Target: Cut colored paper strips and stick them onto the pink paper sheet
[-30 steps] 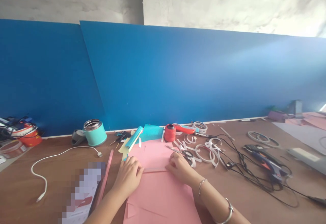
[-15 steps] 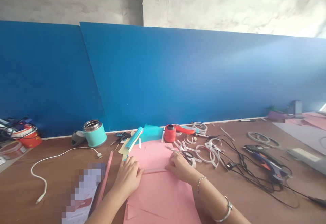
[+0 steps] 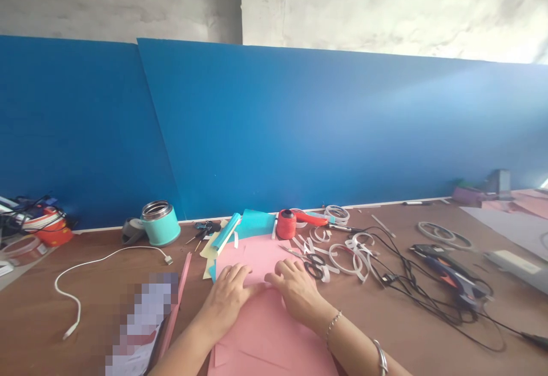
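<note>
Pink paper lies on the brown table, with a narrow strip or folded edge crossing it between my hands. My left hand rests on the paper's left side, its thumb stretched toward the strip. On the right side, my right hand bends over the paper, fingertips down on the strip's right end. Both hands seem to press on it; whether the fingers pinch it is hidden. Scissors with black handles lie just beyond my right hand. A red spool-like object stands past the paper's far edge.
A turquoise mug, white cable and phone are on the left. Curled white strips, black cords and a blue glue gun lie right. A blue panel rises behind the table.
My two hands have come closer together over the strip. My right hand has moved left and away from the scissors, whose handles show more fully now.
</note>
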`<state>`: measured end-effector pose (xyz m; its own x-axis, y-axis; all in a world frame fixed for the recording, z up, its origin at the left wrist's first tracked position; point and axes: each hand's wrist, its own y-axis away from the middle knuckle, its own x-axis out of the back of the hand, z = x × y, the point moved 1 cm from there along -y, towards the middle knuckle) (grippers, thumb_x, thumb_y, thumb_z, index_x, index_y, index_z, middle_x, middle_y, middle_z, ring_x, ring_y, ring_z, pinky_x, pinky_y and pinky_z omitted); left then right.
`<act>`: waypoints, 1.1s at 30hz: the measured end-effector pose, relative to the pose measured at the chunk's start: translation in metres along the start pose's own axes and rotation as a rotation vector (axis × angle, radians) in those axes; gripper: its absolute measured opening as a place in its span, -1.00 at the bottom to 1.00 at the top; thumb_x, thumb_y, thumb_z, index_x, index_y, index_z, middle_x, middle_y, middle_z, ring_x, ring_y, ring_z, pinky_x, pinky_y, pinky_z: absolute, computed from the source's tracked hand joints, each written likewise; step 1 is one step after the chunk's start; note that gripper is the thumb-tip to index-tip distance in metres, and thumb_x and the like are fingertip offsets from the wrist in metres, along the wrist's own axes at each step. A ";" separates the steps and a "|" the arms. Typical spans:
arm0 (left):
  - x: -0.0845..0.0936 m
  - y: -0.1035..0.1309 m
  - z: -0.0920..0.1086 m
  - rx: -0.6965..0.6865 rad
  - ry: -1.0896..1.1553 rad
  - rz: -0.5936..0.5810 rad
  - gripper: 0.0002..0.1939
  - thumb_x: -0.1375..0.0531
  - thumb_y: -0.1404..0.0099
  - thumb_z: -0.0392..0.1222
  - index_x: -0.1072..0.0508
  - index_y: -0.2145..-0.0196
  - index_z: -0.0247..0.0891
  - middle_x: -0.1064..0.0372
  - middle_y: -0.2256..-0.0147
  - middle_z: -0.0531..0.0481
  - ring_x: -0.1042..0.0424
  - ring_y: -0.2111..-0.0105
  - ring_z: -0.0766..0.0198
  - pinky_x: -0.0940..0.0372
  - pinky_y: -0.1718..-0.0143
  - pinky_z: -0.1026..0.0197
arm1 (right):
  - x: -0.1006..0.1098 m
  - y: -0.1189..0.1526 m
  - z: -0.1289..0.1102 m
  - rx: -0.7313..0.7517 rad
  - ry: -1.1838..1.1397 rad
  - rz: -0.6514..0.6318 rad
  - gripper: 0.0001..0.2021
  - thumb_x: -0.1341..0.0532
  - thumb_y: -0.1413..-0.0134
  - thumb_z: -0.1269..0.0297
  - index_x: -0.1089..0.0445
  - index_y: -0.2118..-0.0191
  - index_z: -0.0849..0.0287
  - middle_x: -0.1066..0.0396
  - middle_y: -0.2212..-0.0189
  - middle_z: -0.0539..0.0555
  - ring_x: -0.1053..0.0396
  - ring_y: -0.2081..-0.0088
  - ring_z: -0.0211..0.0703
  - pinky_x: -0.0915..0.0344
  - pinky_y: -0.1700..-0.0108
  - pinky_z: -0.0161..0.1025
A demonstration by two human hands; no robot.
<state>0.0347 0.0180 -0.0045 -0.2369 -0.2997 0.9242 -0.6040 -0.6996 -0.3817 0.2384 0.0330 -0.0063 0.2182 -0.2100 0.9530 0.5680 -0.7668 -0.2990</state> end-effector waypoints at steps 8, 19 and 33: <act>-0.004 -0.001 -0.003 0.022 0.067 -0.002 -0.74 -0.04 -0.36 -0.21 -0.50 0.15 0.02 -0.34 0.21 -0.01 -0.23 0.17 0.18 -0.15 0.22 0.14 | -0.003 0.001 -0.009 0.111 0.111 -0.056 -0.79 -0.03 -0.19 0.44 -0.38 0.20 0.09 -0.35 0.33 0.08 -0.16 0.30 -0.13 0.09 0.33 -0.18; 0.005 0.017 -0.026 0.113 0.113 -0.013 -0.52 -0.02 -0.21 -0.52 -0.55 0.25 0.04 -0.39 0.35 0.02 -0.26 0.29 0.22 -0.11 0.30 0.16 | 0.006 0.017 0.005 -0.027 0.078 -0.097 -0.75 -0.10 0.03 0.53 -0.42 0.25 0.12 -0.34 0.31 0.11 -0.15 0.25 -0.08 0.05 0.27 -0.14; 0.010 0.022 -0.028 0.163 0.105 0.018 -0.53 0.04 -0.02 -0.63 -0.53 0.52 -0.15 -0.44 0.44 0.03 -0.31 0.32 0.22 -0.17 0.31 0.16 | 0.002 0.011 0.010 -0.016 0.129 -0.074 -0.79 -0.09 0.04 0.56 -0.38 0.53 0.18 -0.35 0.47 0.11 -0.17 0.35 -0.12 0.02 0.31 -0.15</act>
<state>-0.0024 0.0184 -0.0033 -0.3298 -0.2497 0.9104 -0.4694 -0.7933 -0.3877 0.2536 0.0302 -0.0078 0.0715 -0.2279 0.9711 0.5660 -0.7924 -0.2276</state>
